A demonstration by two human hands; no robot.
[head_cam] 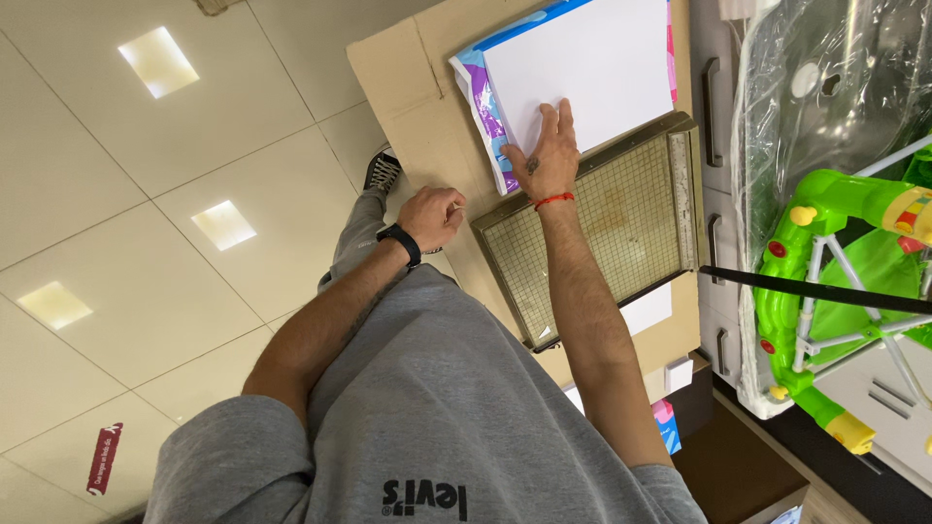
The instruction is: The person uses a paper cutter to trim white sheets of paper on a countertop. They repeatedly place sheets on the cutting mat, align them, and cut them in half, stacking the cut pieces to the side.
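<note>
1. The right hand (549,150) is laid flat on the white paper stack (592,63), fingers spread and pressed on the sheets, nothing clasped.
2. The paper stack is seen just beyond the far edge of the gridded paper trimmer (607,228), resting on a blue and purple wrapper (482,102).
3. The left hand (432,215) is curled into a fist just beside the trimmer's left corner; whether anything is enclosed cannot be told.
4. The trimmer is set on a cardboard sheet (408,87).
5. A green plastic toy (806,281) is seen right of the trimmer.
</note>
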